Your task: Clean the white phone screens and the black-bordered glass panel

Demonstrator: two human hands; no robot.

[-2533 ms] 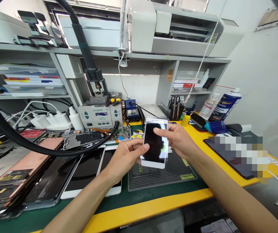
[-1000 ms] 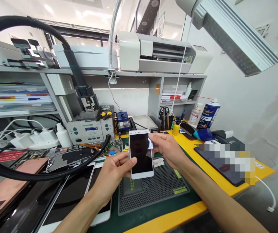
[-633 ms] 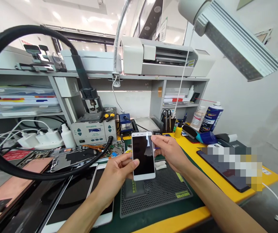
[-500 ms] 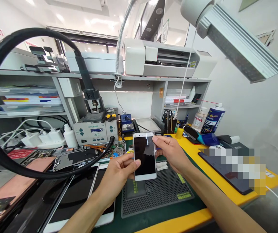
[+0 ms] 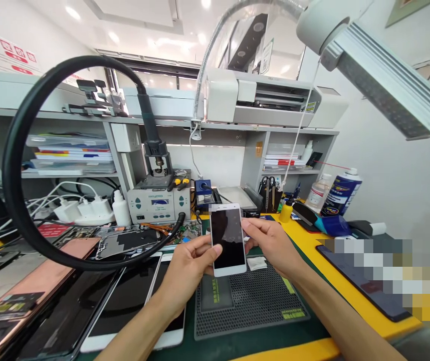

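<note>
I hold a white phone (image 5: 228,239) with a dark screen upright above a black mesh work mat (image 5: 252,301). My left hand (image 5: 187,273) grips its left edge, thumb on the screen's lower left. My right hand (image 5: 271,243) holds the right edge, fingers curled behind it and thumb at the upper right side. A small white wipe (image 5: 257,262) lies on the mat just under my right hand.
A hot-air station (image 5: 159,201) with a looping black hose (image 5: 15,200) stands behind. Phones and screens (image 5: 87,296) cover the bench on the left. Spray can (image 5: 342,192), bottles and a dark tablet (image 5: 365,281) sit right. A lamp head (image 5: 380,75) hangs above.
The camera view has tilted up and shifted. The phone stays in both hands; my right fingers slid from the screen's top corner to its right edge.
</note>
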